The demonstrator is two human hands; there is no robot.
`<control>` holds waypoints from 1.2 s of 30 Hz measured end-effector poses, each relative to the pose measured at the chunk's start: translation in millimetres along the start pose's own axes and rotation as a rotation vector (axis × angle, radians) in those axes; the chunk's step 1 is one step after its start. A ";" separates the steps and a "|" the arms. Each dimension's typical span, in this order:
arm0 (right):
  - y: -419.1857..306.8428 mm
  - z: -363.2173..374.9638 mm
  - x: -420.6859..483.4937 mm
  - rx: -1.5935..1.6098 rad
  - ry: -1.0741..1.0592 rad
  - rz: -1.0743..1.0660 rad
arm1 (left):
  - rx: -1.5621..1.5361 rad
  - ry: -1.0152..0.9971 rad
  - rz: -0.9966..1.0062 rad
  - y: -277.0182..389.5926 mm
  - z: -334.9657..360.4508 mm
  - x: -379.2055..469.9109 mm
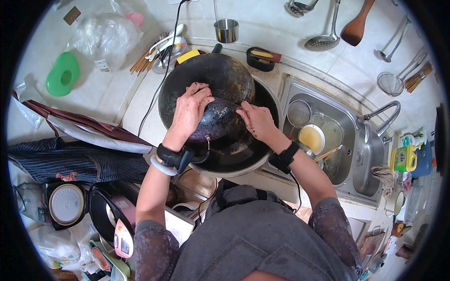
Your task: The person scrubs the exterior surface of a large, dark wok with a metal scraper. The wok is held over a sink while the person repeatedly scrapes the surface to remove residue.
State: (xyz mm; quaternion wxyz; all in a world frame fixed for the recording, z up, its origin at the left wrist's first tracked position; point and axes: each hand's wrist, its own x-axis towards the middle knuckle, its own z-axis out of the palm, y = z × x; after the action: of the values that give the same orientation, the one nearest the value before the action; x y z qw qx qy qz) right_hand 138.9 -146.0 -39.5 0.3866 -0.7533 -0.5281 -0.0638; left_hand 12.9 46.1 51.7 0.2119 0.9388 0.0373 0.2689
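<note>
An upturned wok with a blackened, patchy underside rests tilted over a wide pale-rimmed basin, whose inside looks dark. One wok handle points to the back; a metal fitting shows at the near edge. Between my hands runs the straight edge of a thin, dark flat scraper-like piece, laid against the wok's underside. My left hand grips its left end, fingers bent. The fingers of my right hand pinch its right end. Dark specks dot both hands. Most of the piece's shape is unclear.
To the right, a steel sink holds a strainer, a bowl of yellowish liquid and chopsticks. A black cord crosses the counter at left. Behind the wok stands a black soap dish. An open rice cooker sits lower left.
</note>
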 end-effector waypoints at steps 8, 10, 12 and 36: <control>7.5 -6.2 1.4 0.002 -0.072 -0.032 | 0.017 -0.069 0.026 -1.2 -2.0 2.4; 5.4 -2.8 1.5 0.018 -0.057 -0.023 | -0.021 -0.065 -0.029 1.1 -2.8 3.8; 4.4 -0.5 -4.3 0.046 -0.058 -0.004 | 0.079 -0.030 0.100 -4.3 2.5 -4.2; 8.5 -7.7 -1.5 -0.035 -0.091 -0.044 | 0.096 -0.091 0.117 -3.0 2.0 -3.7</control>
State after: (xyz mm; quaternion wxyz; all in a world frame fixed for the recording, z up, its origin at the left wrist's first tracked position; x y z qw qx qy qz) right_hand 147.9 -153.3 -39.3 0.3475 -0.7502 -0.5605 -0.0473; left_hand 11.0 47.5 47.1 0.1518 0.9598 -0.0143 0.2358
